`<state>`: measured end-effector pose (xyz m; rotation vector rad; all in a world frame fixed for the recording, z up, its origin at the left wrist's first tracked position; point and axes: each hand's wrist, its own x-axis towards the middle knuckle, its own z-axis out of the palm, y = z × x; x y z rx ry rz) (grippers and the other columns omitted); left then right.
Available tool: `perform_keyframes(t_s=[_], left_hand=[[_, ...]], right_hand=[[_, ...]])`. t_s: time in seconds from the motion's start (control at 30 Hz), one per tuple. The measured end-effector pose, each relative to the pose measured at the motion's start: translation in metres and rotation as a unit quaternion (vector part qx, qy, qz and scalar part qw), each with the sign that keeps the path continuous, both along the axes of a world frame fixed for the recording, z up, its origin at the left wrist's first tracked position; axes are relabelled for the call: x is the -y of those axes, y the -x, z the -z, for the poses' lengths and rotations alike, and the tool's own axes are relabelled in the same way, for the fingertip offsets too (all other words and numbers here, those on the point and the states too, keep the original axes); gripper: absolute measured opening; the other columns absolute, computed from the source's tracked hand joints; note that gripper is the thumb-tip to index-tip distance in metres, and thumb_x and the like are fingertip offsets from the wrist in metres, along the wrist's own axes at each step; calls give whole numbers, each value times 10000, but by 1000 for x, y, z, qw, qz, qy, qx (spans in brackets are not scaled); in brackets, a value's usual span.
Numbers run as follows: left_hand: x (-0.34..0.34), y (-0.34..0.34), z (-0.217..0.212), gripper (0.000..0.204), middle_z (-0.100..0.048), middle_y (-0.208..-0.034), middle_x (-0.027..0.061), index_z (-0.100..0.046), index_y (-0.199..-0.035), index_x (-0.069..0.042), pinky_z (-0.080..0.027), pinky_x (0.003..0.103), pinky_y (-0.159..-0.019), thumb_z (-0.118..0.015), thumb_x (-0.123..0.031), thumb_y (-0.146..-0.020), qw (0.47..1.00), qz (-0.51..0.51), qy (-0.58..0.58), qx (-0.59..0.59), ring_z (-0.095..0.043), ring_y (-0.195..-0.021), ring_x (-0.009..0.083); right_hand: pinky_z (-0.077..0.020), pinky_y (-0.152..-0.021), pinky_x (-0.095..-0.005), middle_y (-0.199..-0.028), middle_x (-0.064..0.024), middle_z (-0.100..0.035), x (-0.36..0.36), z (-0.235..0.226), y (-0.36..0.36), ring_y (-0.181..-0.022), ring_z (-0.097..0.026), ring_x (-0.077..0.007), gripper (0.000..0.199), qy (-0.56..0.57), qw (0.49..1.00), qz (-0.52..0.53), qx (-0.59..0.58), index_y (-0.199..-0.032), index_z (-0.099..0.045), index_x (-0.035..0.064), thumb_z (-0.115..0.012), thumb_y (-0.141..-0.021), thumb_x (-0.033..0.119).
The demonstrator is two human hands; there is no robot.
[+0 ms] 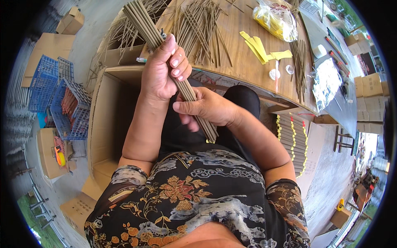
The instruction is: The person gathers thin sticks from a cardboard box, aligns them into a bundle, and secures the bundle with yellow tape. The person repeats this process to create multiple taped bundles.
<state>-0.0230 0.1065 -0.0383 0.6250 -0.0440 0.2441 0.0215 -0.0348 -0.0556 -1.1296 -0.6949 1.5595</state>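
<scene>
A tight bundle of thin brown incense sticks (143, 24) slants across my lap, its far end raised toward the table and its near end by my legs. My left hand (164, 68) is closed round the upper middle of the bundle. Lower down, my right hand (213, 106) wraps the same bundle, thumb across the top. On the wooden table (235, 62) lies a loose spread of similar sticks (202, 31), with yellow paper strips (256, 46) to its right. A narrower row of sticks (300, 66) lies near the table's right side.
An open cardboard box (99, 128) stands at my left, near blue plastic crates (68, 109). Banded stick bundles (292, 142) lie below the table at right. A clear bag with yellow contents (276, 20), a white round lid (274, 74) and crumpled foil-like wrapping (326, 84) are farther right.
</scene>
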Motion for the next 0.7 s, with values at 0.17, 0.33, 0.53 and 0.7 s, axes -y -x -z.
perform_keyframes(t_s=[0.17,0.33,0.53,0.7], left_hand=[[12,11,-18,254,-467,-563,-2,-472,-672,-112,-365,238,-446,-539,-268,-860,988,-116,-78,-62,-440,-461,102],[6,22,-34,296,-432,-526,-27,-442,-625,-127,-335,230,-414,-553,-277,-855,998,-27,-40,35,-403,-418,87],[21,21,-43,271,-451,-577,0,-464,-697,-90,-357,238,-459,-506,-282,-883,997,-66,-44,15,-422,-470,98],[59,35,-32,288,-482,-585,3,-472,-681,-122,-382,245,-456,-559,-342,-845,990,-89,-99,-49,-453,-472,106]], right_hand=[[-427,-429,-304,-596,-54,-554,20,9,21,-496,-559,-159,336,-41,899,162,404,-757,-467,17,-599,-820,319],[-372,-374,-249,-533,3,-435,40,-12,37,-405,-432,-85,322,-33,965,116,232,-741,-403,36,-581,-838,286],[-350,-358,-237,-532,9,-425,51,-24,42,-404,-417,-71,274,-34,962,131,238,-744,-414,41,-575,-840,241],[-364,-380,-240,-540,2,-443,53,-28,45,-417,-434,-80,249,-42,952,143,266,-774,-445,30,-573,-839,233]])
